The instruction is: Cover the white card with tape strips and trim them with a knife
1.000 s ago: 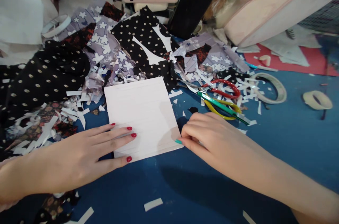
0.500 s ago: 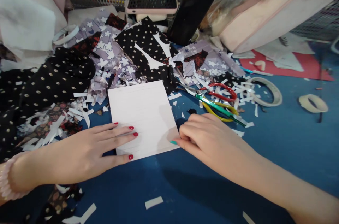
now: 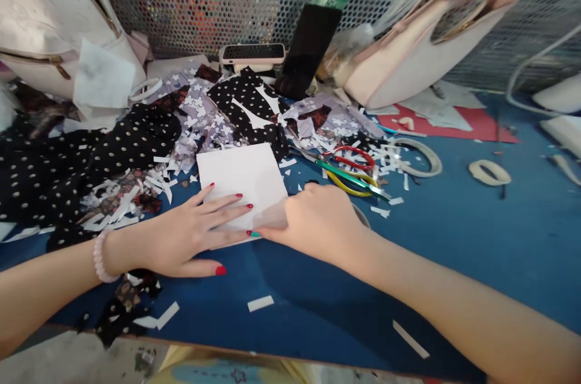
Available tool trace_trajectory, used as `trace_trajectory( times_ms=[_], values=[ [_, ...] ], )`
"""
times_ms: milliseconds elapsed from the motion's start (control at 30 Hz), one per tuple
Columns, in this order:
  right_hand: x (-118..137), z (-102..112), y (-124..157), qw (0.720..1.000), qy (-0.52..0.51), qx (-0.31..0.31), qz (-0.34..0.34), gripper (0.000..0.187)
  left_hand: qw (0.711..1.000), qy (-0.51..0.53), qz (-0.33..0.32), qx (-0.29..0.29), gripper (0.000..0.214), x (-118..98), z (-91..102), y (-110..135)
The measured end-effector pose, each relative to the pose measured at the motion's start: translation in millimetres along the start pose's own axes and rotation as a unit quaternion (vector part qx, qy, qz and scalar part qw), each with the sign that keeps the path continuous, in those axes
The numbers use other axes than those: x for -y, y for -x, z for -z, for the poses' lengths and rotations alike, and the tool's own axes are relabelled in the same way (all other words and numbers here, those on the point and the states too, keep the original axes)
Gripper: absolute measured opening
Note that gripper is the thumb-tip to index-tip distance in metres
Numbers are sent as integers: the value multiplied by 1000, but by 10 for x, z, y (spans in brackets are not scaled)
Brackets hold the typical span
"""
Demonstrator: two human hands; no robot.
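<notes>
White rectangular paper [image 3: 236, 169] lies under spread left hand [image 3: 181, 235]; right hand [image 3: 324, 220], four o'clock, grip unclear; likely smoothing, next needing steadiness.

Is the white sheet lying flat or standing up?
Lying flat: the white sheet shows its broad face upward on the blue table, the left hand spread over it.

Phone [image 3: 253, 53], handbag [image 3: 408, 66] — perforated panel [image 3: 175, 11] behind

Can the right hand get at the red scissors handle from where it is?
Probably yes: the red handle looks uncovered and lies just beyond the right hand. The green tool and yellow handle lie low in between, so the hand could likely pass over them.
</notes>
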State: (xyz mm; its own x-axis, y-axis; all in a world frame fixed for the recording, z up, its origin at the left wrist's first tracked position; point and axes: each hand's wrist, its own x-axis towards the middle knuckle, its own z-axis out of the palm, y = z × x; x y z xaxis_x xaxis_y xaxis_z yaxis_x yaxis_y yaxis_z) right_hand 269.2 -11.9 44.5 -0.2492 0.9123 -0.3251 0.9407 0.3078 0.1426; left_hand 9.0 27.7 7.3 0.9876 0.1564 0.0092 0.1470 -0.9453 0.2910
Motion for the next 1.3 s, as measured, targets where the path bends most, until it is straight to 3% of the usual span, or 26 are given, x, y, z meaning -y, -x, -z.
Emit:
trace_trajectory(
  times_ms=[167, 400, 700, 933, 1300],
  values=[
    [12, -24, 28, 1000, -2, -20, 3, 71, 998, -43, -42, -30, 46, 89, 45, 41],
    [21, -70, 81, 999, 19, -39, 18, 73, 995, -66, -52, -54, 38, 172, 190, 162],
    [35, -117, 51, 998, 25, -58, 10, 72, 994, -77, -47, -64, 42, 186, 86, 33],
    [48, -155, 41, 998, 31, -54, 6, 71, 993, -76, -54, -72, 43, 198, 126, 93],
    [41, -156, 38, 999, 15, -50, 13, 69, 991, -87, -61, -75, 55, 181, 40, 70]
  ],
)
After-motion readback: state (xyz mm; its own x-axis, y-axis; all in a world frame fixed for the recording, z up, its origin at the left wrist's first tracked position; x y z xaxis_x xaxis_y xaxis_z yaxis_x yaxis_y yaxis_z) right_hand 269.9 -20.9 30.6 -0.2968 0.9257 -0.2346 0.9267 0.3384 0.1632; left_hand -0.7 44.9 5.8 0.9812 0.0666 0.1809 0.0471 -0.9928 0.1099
